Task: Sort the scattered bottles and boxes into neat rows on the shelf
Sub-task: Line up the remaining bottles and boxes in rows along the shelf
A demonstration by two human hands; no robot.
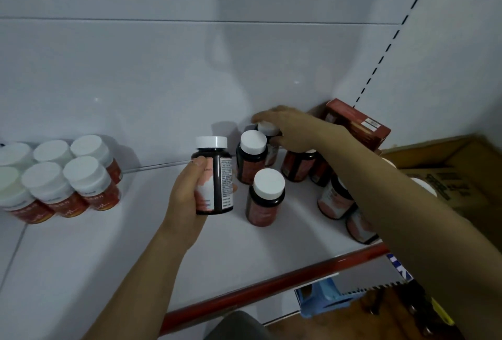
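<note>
Gripping a dark bottle [217, 182] round its label, the left hand [187, 198] holds it upright near the middle of the white shelf [122, 252]. The thumb lies across the front of the label and the other fingers wrap behind, out of sight. Whether the base touches the shelf cannot be told.

The right hand [290, 130] reaches to the back wall and closes from above on the white cap of a rear bottle [267, 128], fingers curled round it. The hand covers most of that bottle.

Between the hands, a middle bottle [251, 160] stands just beside the rear one, and a front bottle [266, 198] stands apart, nearer the edge. Both are dark with white caps.

Several further bottles [298, 167] lie under the right forearm, which hides their caps and much of their bodies, so their count is unclear.

A red box [358, 125] sits tilted in the back right corner, its lower end behind the arm. To the right is a cardboard carton [456, 166], cut off by the frame. Its contents cannot be made out.

At far left, white-lidded jars [68, 176] with orange-red labels stand in close rows, partly cut off.
</note>
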